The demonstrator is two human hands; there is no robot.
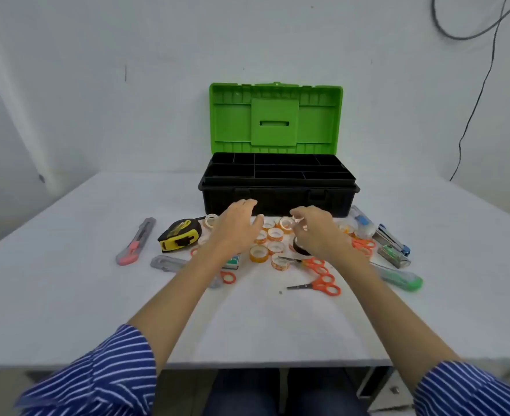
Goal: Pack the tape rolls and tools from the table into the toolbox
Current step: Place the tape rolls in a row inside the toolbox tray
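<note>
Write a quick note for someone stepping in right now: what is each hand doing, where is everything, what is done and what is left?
Left hand: open, fingers spread above the tape rolls, holding nothing.
Right hand: fingertips pinch one small tape roll in front of the toolbox.
Toolbox: lid up, tray compartments look empty.
On the table: tape measure, two box cutters, several orange scissors, a stapler and a green-handled tool.
Done: nothing packed yet.
Left: all rolls and tools.

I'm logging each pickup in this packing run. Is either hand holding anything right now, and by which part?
The right hand pinches a small tape roll by its rim at the fingertips. The left hand holds nothing, hovering open over the rolls.
</note>
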